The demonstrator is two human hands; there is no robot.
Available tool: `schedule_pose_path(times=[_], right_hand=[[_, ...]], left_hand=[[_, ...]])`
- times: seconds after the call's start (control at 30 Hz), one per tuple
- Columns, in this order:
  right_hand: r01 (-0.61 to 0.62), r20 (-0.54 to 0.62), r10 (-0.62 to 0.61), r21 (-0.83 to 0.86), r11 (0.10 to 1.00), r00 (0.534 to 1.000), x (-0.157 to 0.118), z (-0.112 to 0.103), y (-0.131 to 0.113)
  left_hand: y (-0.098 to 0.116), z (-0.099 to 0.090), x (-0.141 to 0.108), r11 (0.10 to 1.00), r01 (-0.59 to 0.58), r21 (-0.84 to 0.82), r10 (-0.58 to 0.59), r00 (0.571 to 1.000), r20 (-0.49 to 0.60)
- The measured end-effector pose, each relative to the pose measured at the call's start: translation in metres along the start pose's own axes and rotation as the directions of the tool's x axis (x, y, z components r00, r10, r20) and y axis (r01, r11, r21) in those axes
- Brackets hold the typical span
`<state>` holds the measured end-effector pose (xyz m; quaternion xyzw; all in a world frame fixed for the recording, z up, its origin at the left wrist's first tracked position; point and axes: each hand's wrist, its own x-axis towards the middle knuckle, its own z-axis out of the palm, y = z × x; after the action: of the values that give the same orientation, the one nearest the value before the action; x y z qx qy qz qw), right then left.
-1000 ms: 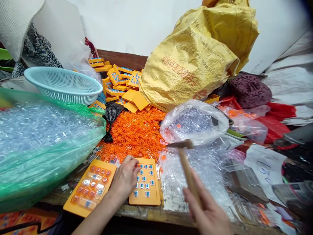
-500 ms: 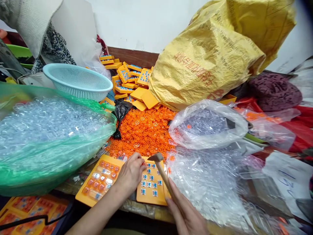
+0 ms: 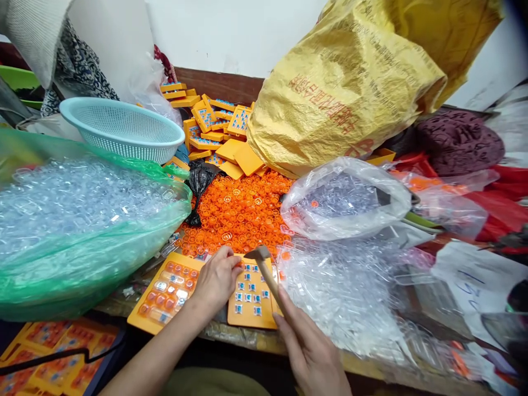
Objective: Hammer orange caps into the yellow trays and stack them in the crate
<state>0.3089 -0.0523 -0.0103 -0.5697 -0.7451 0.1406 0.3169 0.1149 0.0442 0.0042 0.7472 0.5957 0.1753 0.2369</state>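
My right hand (image 3: 311, 344) is closed around the wooden handle of a small hammer (image 3: 270, 280), its metal head above the upper part of an orange-yellow panel (image 3: 247, 320). Small blue-and-white pieces sit in rows across that panel. At its upper left edge, my left hand (image 3: 218, 278) has thumb and index finger pinched together; whatever is between them is hidden or too small to name. Left of this hand lies a second orange-yellow panel (image 3: 142, 316), fitted with round orange and long clear caps. Just behind both panels spreads a heap of orange caps (image 3: 243, 212).
A green bag (image 3: 103, 275) of clear parts stands left, below a light-blue basket (image 3: 124, 132). Rightward are a white bag (image 3: 346, 228) of clear pieces and a pile of loose clear parts (image 3: 342, 308). Stacked panels (image 3: 247, 159) and a yellow sack (image 3: 330, 99) are behind.
The whole view has shifted slightly, so things appear a little higher and further left. Both hands keep nearly the same pose over the panel, hammer head still near the left fingers.
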Motion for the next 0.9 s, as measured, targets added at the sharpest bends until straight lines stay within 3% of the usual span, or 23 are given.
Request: schedule_pose_path(times=[0.1,0.4,0.73,0.9], right_hand=[[-0.058,0.071,0.059,-0.026,0.998,0.996,0.0019,0.0018,-0.0044],[-0.059,-0.010,0.060,0.076,0.995,0.998,0.0003,0.0009,-0.0007],[-0.088,0.077,0.089,-0.020,0.996,0.993,0.0018,0.0060,0.0001],[-0.039,-0.014,0.039,0.048,0.998,0.999,0.0047,-0.0009,0.0004]], left_hand=[[0.0033,-0.0029,0.0016,1.000,0.007,0.018,-0.008,1.000,0.008],[0.0042,-0.0090,0.0054,1.000,0.021,-0.006,-0.021,0.999,0.042],[-0.0008,-0.0050,0.0075,0.995,0.011,-0.095,-0.007,0.999,0.043],[-0.0023,-0.0016,0.0049,0.993,0.000,-0.117,0.003,1.000,0.025]])
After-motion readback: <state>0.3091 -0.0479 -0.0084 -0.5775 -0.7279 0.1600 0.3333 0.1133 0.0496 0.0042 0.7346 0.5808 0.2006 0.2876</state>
